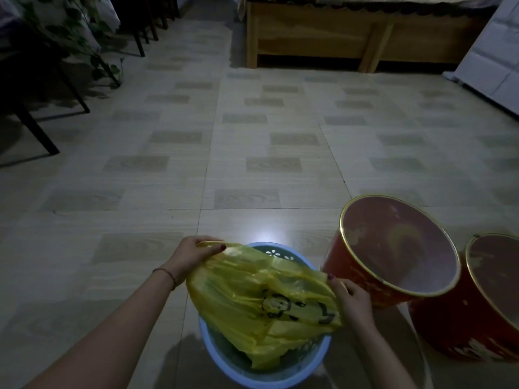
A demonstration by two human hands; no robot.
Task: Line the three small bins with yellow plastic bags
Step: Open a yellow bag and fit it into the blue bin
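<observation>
Head view, dim room. A crinkled yellow plastic bag with a black printed figure [261,301] is held stretched above a round pale-blue plastic bin with a perforated wall [283,380], which stands on the tiled floor [196,153]. The bag's lower end hangs down inside the bin; its upper part spreads over the bin's mouth.

The left hand [193,255] grips the bag's upper left edge, its fingers [216,248] curled over the plastic at the bin's far rim. The right hand [352,300] pinches the bag's right edge, thumb on top, beside the bin's right side. A thin cord bracelet [165,275] circles the left wrist.

To the right of the blue bin stand two unlined bins: a round red bin with a gold rim [351,273], and just beyond it, touching or nearly so, a second red gold-rimmed bin [455,324] cut off by the frame edge. Neither shows a bag inside.

In the background: a wooden bed frame [314,37] at top centre, dark chair legs [45,130] and a trailing leafy plant [84,35] at upper left, a white panel [494,68] at upper right.
</observation>
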